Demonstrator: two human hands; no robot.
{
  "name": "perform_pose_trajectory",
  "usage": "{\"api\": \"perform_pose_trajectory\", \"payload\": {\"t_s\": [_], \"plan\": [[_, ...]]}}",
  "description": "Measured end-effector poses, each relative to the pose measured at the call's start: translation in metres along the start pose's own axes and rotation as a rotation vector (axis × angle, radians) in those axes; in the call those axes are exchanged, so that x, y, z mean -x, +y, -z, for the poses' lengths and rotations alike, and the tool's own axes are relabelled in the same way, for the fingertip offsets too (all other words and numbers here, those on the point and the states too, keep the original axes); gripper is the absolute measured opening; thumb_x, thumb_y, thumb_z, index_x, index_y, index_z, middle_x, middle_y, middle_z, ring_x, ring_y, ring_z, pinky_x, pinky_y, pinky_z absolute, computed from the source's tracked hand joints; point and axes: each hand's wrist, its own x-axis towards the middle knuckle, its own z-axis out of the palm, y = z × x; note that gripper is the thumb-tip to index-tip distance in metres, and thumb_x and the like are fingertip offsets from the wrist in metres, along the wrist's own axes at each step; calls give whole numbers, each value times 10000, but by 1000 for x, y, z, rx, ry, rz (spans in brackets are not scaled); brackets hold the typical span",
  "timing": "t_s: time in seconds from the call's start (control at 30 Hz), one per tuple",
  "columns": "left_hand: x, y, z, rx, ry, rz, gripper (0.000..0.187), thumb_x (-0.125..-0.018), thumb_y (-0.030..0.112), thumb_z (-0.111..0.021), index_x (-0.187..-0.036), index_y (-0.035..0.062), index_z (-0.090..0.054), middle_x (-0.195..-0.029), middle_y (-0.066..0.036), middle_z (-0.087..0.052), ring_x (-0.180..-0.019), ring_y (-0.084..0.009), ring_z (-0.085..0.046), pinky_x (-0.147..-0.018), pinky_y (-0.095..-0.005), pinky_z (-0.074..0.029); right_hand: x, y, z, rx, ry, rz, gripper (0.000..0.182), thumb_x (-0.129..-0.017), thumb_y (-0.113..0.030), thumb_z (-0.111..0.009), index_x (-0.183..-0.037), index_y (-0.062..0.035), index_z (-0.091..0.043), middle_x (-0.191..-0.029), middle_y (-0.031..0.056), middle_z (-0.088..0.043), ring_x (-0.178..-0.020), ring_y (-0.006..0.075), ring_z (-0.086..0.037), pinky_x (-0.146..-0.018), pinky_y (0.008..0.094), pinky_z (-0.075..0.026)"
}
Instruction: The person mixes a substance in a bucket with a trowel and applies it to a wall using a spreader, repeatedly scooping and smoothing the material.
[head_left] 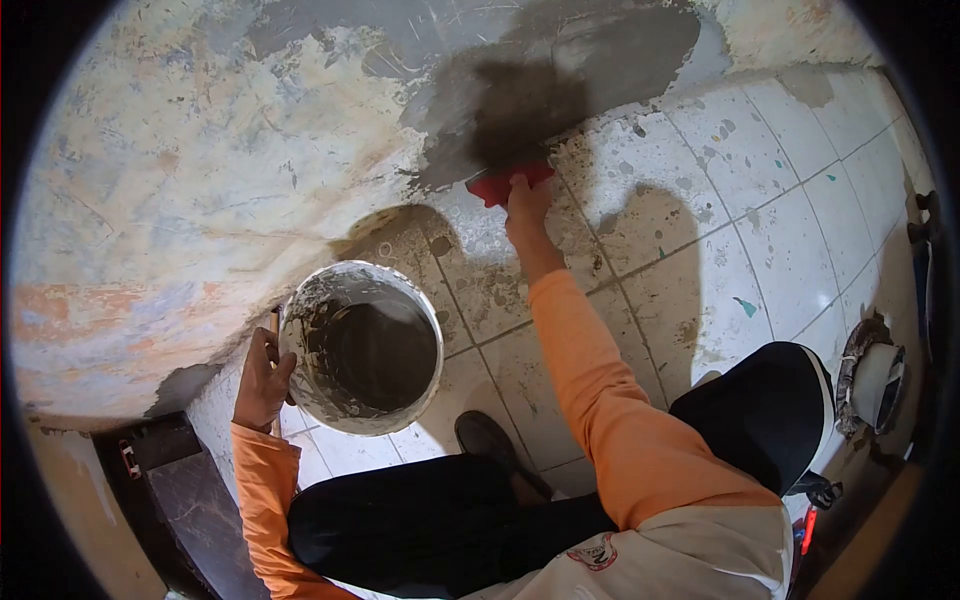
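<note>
My right hand [528,215] grips a red putty spreader [508,184], its edge against the foot of the wall where dark grey wet plaster [560,90] is spread. My left hand [264,378] is closed beside the left wall of a round white bucket [430,345]. A thin, wooden-looking strip [275,322] shows above and below the left fingers; most of it is hidden by the hand. Inside the bucket, grey plaster mix [385,350] lies deep, with smears up the inner wall.
White floor tiles [770,250] carry grey spatters and small green flecks. The patchy bare wall [200,180] rises on the left. A dark box-like thing [190,500] stands at lower left. One shoe [490,440] is close to the bucket. A plaster-crusted container [875,375] lies beyond my right knee.
</note>
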Motion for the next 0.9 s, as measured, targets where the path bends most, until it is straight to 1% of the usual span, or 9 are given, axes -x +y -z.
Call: {"api": "perform_pose_trajectory", "payload": {"t_s": [0.07,0.17,0.23,0.33,0.47,0.57,0.77,0.83,0.9], "plan": [[-5,-13,3,-34,13,-58,194,-928,62,-615,-1059,21,-478,-803,-89,-519,-679,-178,-493,-586,-354,-432,-4,-8,-11,-40,-34,122,315,-931,-63,-598,-1230,37,-596,-1113,109,-653,-849,192,-642,-704,351,-574],[-4,-10,0,-26,31,-87,194,-934,61,-614,-1064,26,-475,-815,-76,-530,-626,-153,-499,-513,-322,-419,14,-50,-41,9,-77,-85,336,-934,-63,-595,-1253,42,-577,-1104,106,-636,-868,183,-629,-678,340,-575],[4,16,-4,166,-10,24,197,-940,62,-611,-1077,27,-474,-806,-69,-539,-562,-138,-499,-444,-301,-406,20,-53,-48,-7,-144,-56,318,-929,-78,-609,-1218,54,-596,-1043,111,-627,-814,182,-630,-658,335,-573],[2,23,-4,135,-20,57,223,-939,56,-615,-1105,24,-470,-799,-80,-571,-548,-135,-522,-425,-297,-427,39,-76,-67,94,-239,-25,279,-927,-87,-629,-1155,66,-582,-1093,146,-624,-901,220,-671,-726,398,-652],[3,38,-11,187,-2,64,245,-928,47,-622,-1122,19,-475,-798,-99,-600,-529,-135,-538,-403,-292,-442,80,-106,-99,0,-247,66,244,-930,-110,-642,-1095,69,-615,-1036,137,-640,-860,204,-663,-714,394,-647],[3,43,-14,205,12,95,254,-913,41,-628,-1123,22,-487,-810,-108,-616,-531,-133,-553,-396,-276,-452,107,-116,-109,-37,-288,271,201,-936,-113,-599,-1018,69,-609,-882,101,-663,-736,154,-605,-643,362,-529],[5,25,-6,215,41,43,258,-878,36,-639,-1100,25,-508,-795,-94,-612,-508,-133,-556,-373,-275,-447,173,-145,-81,96,-680,243,139,-970,-112,-608,-999,23,-614,-877,39,-639,-763,101,-556,-714,312,-494],[8,23,-6,232,61,58,249,-873,41,-641,-1086,23,-512,-759,-85,-603,-481,-132,-544,-370,-271,-442,176,-148,-75,-42,-872,86,135,-965,-103,-632,-1035,10,-608,-878,13,-618,-779,76,-527,-721,289,-484],[10,23,-5,224,68,44,241,-878,45,-638,-1081,26,-510,-725,-79,-595,-466,-130,-540,-369,-267,-439,170,-155,-63,-59,-857,37,177,-950,-103,-652,-1087,-2,-602,-890,-3,-610,-776,68,-524,-708,281,-479]]}}
